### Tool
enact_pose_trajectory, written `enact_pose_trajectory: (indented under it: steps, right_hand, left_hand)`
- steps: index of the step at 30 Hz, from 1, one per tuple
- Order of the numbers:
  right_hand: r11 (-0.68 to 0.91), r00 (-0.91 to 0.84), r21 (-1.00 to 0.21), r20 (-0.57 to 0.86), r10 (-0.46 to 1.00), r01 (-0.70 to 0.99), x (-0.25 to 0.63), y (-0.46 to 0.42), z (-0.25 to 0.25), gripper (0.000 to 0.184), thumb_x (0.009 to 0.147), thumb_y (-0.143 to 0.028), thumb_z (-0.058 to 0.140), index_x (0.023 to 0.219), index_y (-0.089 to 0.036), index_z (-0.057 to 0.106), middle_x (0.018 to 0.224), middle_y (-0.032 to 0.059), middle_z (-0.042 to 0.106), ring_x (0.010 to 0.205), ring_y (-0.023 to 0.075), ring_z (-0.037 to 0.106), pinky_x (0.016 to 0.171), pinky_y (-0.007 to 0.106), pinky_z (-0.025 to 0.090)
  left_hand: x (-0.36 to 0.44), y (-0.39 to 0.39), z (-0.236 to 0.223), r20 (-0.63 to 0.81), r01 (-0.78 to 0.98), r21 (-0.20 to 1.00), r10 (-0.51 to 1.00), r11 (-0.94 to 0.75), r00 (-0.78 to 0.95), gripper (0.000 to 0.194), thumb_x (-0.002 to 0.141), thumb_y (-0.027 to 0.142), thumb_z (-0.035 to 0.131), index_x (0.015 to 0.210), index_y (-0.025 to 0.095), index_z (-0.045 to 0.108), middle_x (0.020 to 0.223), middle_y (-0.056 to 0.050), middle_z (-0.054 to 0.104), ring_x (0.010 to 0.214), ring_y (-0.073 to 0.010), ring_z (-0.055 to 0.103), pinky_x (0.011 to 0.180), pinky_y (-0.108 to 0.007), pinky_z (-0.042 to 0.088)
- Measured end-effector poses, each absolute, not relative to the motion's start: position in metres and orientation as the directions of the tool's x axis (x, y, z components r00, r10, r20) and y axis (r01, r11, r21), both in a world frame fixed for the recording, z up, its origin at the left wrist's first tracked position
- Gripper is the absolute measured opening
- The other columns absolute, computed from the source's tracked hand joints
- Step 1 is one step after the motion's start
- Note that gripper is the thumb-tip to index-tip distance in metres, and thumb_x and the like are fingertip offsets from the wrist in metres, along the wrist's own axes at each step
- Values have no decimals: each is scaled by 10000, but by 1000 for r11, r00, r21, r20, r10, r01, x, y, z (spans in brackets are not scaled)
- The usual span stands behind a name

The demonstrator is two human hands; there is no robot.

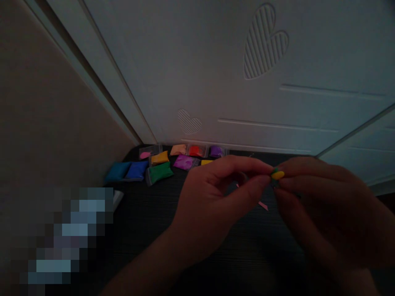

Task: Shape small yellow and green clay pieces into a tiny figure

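Note:
Both of my hands meet in front of me over a dark tabletop [154,230]. Between their fingertips is a small yellow and green clay piece [277,174]. My left hand [216,197] pinches it from the left with thumb and forefinger. My right hand [327,205] pinches it from the right, fingers closed together. The room is dim, so the finer shape of the piece is hard to make out.
Several small bags of coloured clay lie along the table's far edge: blue [126,170], green [160,172], yellow [159,157], purple [184,162], red [195,151]. A pink strip [263,204] lies on the table under my hands. A white panel with heart cut-outs [265,43] rises behind.

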State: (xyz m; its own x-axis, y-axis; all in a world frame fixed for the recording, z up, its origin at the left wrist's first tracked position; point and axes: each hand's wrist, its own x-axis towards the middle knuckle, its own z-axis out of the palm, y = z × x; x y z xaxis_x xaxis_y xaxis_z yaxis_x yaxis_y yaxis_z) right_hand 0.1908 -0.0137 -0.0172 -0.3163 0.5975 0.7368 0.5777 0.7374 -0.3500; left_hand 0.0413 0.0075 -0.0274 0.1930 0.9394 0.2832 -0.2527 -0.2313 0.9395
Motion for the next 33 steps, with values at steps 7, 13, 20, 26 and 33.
enact_pose_trajectory:
  steps: [7,13,20,26,33]
  right_hand:
    - [720,-264,-358,758,596,595,190,-16,-21,365,664,-26,592,977,-203,524,940,13,585,855,156,559,691,289,472]
    - [714,-299,-318,747,594,623,190,-11,-23,307,660,-39,601,925,-179,531,923,12,584,865,129,547,736,263,450]
    - [659,-225,-324,763,606,679,185,-7,-33,286,686,-92,601,936,-223,554,954,4,605,849,146,568,751,290,467]
    - [677,-170,-385,780,602,627,184,-4,-33,180,739,-134,557,886,-238,566,879,-11,606,825,139,574,731,289,472]
    - [538,-346,-516,425,836,667,206,-22,-43,102,775,-185,527,867,-202,567,829,-19,590,787,110,554,721,249,447]
  left_hand:
    - [43,7,-28,241,-326,931,948,-165,208,113,684,155,621,759,230,659,724,30,661,635,-112,594,545,-200,483]
    - [43,13,-32,175,-424,904,950,-50,260,96,676,183,632,766,206,658,712,14,653,656,-118,593,589,-223,478]
    - [42,26,-37,101,-497,862,928,98,358,71,665,161,639,731,186,639,731,17,642,702,-116,596,643,-224,461]
    - [42,32,-39,99,-529,842,936,103,339,74,716,115,569,710,161,625,689,31,620,662,-78,580,599,-171,449]
    - [37,38,-44,153,-564,825,943,42,294,83,738,94,545,729,133,617,678,7,618,650,-76,571,587,-169,452]
